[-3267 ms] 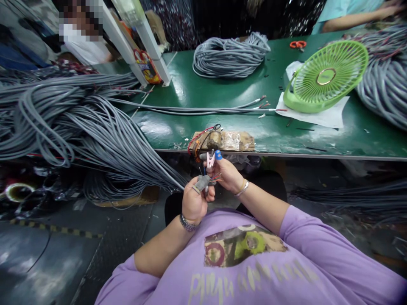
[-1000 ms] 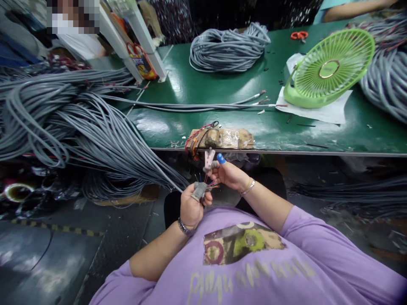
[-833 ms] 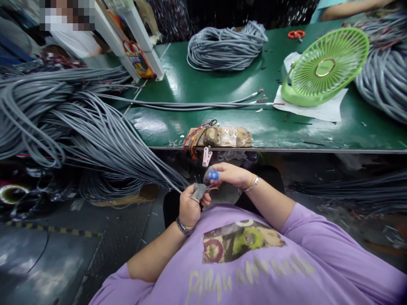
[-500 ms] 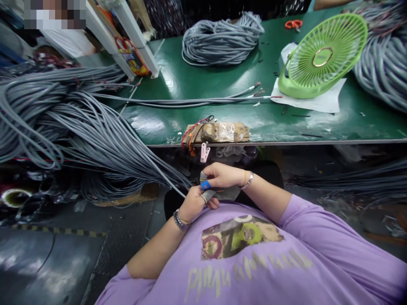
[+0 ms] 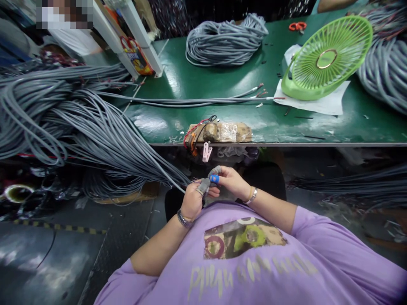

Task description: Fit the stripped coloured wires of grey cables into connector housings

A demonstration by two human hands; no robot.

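My left hand point(image 5: 193, 200) is closed round the end of a grey cable point(image 5: 165, 177) that runs down from the big heap at the left. Grey finger guards cover its thumb and fingertip. My right hand point(image 5: 231, 182) meets it, pinching at the cable's end with a blue-capped finger; the thin coloured wires there are mostly hidden between the fingers. Both hands sit just below the table edge, under a pink clip point(image 5: 206, 152) that hangs from a taped wooden block point(image 5: 222, 132).
A large heap of grey cables point(image 5: 57, 123) fills the left. On the green table point(image 5: 222, 84) lie a coiled cable bundle point(image 5: 225, 40), several stripped cables point(image 5: 203, 101), a green fan point(image 5: 327, 57) on white paper, orange scissors point(image 5: 297, 26). Other people sit at the far side.
My right hand let go of the pink clip and came down to my left hand. Both hands now close together on the cable end, hiding the coloured wires.
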